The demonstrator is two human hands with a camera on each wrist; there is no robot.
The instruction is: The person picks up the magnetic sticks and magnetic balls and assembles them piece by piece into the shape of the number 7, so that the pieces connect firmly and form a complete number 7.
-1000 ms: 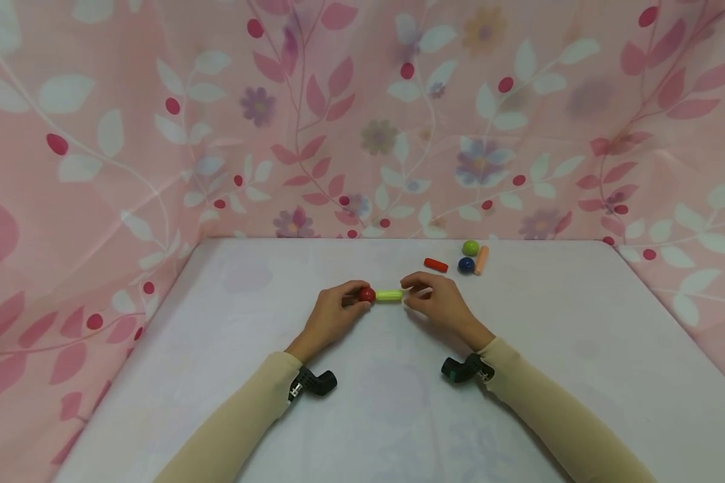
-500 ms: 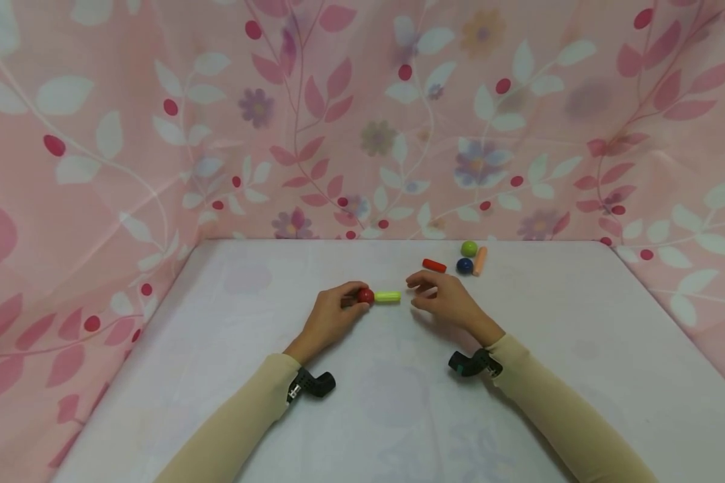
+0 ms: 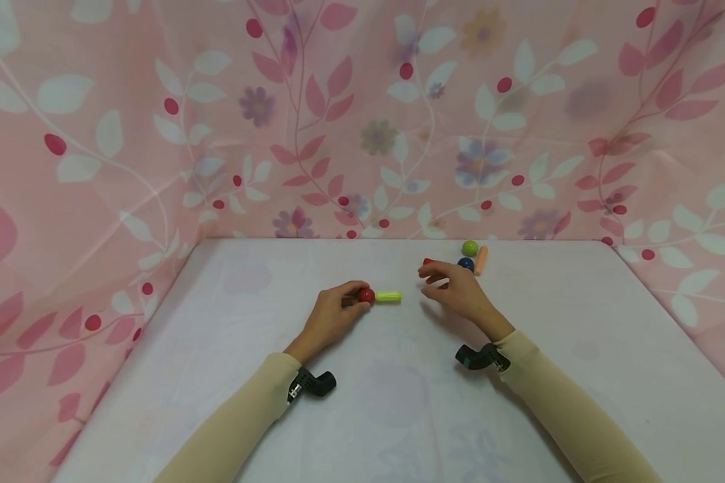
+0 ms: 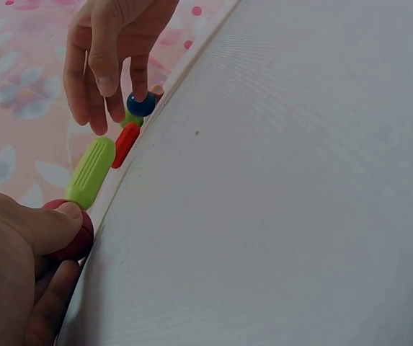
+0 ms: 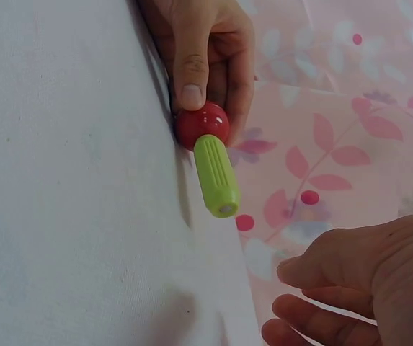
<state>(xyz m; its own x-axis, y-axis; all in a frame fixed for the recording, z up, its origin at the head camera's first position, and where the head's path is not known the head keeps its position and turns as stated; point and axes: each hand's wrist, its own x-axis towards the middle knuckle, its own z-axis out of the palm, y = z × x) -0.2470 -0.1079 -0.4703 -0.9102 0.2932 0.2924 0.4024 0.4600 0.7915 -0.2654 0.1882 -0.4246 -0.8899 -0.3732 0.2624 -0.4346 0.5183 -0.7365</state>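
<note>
Red ball (image 3: 367, 296), touching a lime-green rod (image 3: 389, 296), is pinched by the left hand (image 3: 332, 310); the right hand (image 3: 458, 290) hangs, grip apart.

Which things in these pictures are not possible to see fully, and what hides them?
Head view: red stick, mostly behind the right hand.
Head view: blue ball, partly behind that hand.
Left wrist view: red ball, partly behind the left hand.
Right wrist view: right hand, cut by the right edge.
</note>
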